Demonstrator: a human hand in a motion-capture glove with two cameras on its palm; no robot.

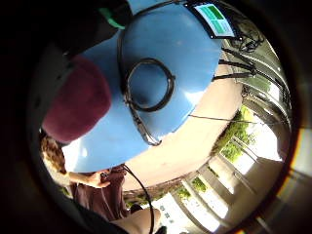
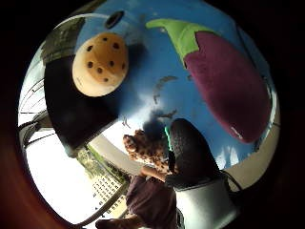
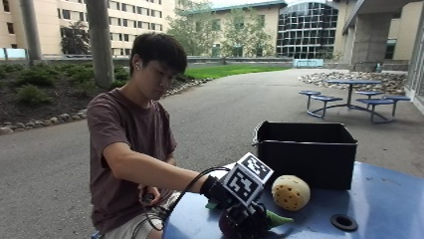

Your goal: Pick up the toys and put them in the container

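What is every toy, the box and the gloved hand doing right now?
eggplant toy: lying on the blue table, under the gloved hand.
cookie toy: resting on the table beside the box, untouched.
black box: standing upright on the table, top open.
gloved right hand: down over the eggplant toy; whether it grips cannot be told.
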